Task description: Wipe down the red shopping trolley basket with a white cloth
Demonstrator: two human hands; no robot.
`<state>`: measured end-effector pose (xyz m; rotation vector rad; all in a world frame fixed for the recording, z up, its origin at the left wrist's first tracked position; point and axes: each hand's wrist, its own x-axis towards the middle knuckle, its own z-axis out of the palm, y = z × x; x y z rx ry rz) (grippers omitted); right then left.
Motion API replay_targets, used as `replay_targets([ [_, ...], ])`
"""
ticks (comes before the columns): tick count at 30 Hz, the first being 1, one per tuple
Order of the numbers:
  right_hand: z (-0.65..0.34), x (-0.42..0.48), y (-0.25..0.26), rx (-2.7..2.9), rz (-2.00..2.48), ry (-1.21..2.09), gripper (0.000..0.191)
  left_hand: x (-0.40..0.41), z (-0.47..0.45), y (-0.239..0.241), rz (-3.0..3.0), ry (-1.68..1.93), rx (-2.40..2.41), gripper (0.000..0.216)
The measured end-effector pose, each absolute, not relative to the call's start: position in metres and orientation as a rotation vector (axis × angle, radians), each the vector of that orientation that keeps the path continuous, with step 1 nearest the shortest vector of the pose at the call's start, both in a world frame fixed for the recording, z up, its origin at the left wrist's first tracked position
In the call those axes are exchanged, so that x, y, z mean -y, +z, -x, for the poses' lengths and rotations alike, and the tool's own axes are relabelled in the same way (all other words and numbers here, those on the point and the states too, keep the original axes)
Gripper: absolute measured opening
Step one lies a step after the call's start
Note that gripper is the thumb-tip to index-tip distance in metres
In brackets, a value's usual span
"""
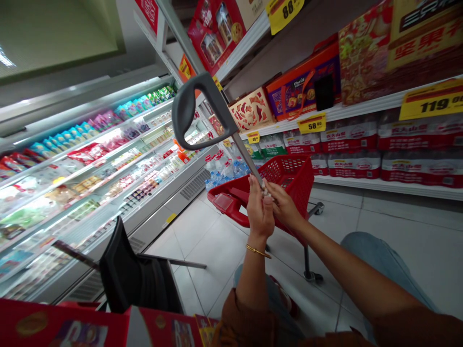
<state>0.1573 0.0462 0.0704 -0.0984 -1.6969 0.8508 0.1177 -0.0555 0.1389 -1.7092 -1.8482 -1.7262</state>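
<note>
A red shopping basket [292,176] on wheels stands on the tiled floor ahead of me. Its metal pull rod [244,154] rises up and to the left, ending in a grey loop handle [191,115]. My left hand [259,212], with a gold bracelet at the wrist, is closed around the lower part of the rod. My right hand [284,205] pinches the rod right beside it, fingers pressed together at the same spot. My knees in blue jeans [376,255] show below my arms.
A lit refrigerated case [90,164] runs along the left. Shelves on the right hold red gift boxes [304,86], bottled water packs [361,149] and yellow price tags [311,124]. A black folded handle [130,274] and red boxes [72,327] sit at the bottom left.
</note>
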Motion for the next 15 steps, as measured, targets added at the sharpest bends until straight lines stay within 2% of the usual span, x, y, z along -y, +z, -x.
replay_targets([
  [6, -0.162, -0.046, 0.055, 1.752, 0.097, 0.830, 0.057, 0.063, -0.107, 0.143, 1.863, -1.378, 1.920, 0.069],
  [15, -0.176, -0.042, 0.041, 1.777, 0.089, 0.735, 0.052, 0.064, -0.106, 0.132, 1.876, -1.080, 2.020, 0.081],
])
